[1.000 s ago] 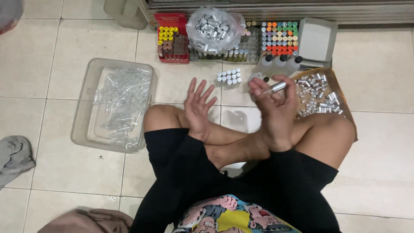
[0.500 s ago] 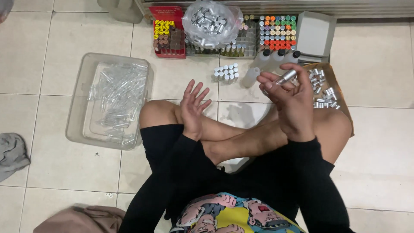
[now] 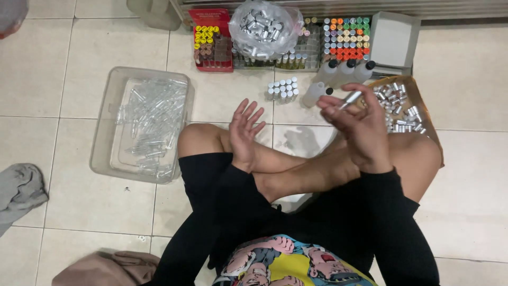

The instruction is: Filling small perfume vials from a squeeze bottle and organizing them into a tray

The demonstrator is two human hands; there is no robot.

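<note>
I sit cross-legged on a tiled floor. My right hand is raised over my right knee and pinches a small clear vial with a silver cap between its fingertips. My left hand hangs over my left knee with fingers spread and nothing in it. Just beyond the hands stands a small cluster of white-capped vials. A brown cardboard tray of loose silver caps lies behind my right hand.
A clear plastic tub with several empty glass vials lies at the left. Along the back sit a red rack of yellow-capped vials, a bag of silver caps, colour-capped vials, squeeze bottles, a white box. Cloths lie at left.
My right hand with the vial has shifted slightly right and turned, fingers still pinching it. My left hand stays spread over the knee. The camera view has wobbled a little.
</note>
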